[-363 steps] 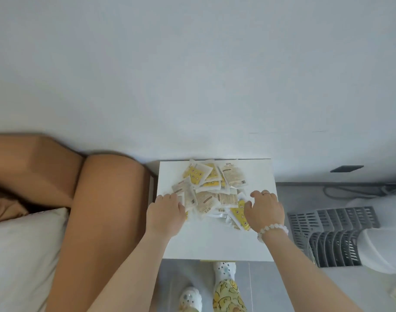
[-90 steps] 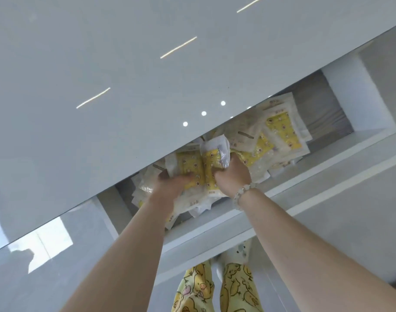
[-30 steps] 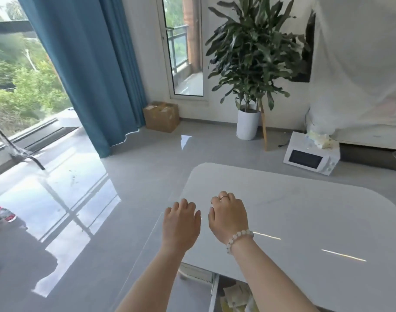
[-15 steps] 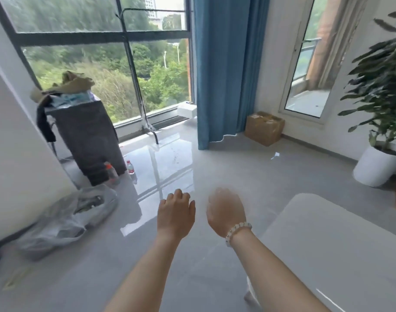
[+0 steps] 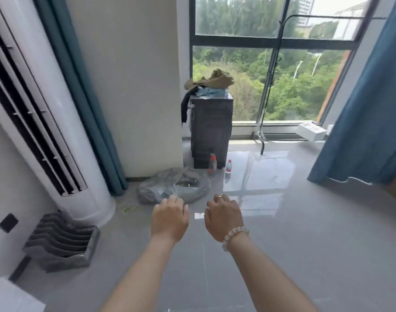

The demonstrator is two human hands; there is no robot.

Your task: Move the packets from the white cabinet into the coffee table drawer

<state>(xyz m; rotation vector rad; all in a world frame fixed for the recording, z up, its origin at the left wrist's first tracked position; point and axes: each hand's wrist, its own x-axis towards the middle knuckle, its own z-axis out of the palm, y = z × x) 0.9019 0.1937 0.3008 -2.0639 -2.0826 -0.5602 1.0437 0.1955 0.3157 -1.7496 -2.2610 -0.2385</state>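
A: Start at the left. What's there?

B: A tall white air conditioner (image 5: pixel 46 131) stands by the wall, with a grey slatted grille (image 5: pixel 62 242) on the floor (image 5: pixel 305 221) at its foot. A flat white corner (image 5: pixel 10 298) pokes in at the bottom-left edge. It could be the white cabinet, but too little shows to say.

A: And the hands?

B: Both are held out palm-down over the floor, side by side and apart. The left hand (image 5: pixel 170 219) has its fingers (image 5: pixel 172 200) loosely bent downward with nothing in them. The right hand (image 5: pixel 222 218), with a bead bracelet (image 5: pixel 235 235) at the wrist, is the same: slack, and empty as far as its back shows.

A: Where are the packets?

B: None are in view, nor is the drawer, so their long axis can't be read. Ahead are only a grey plastic bag (image 5: pixel 174 188), a dark cabinet (image 5: pixel 211 131) piled with clothes and two small bottles (image 5: pixel 212 164). Then come the window (image 5: pixel 271 75) and a blue curtain (image 5: pixel 361 131) on the right.

A: Which way next?

B: My guess is that if the white corner is the cabinet, the packets lie down and to the left. That would put them well apart from both hands, with the left hand nearer.
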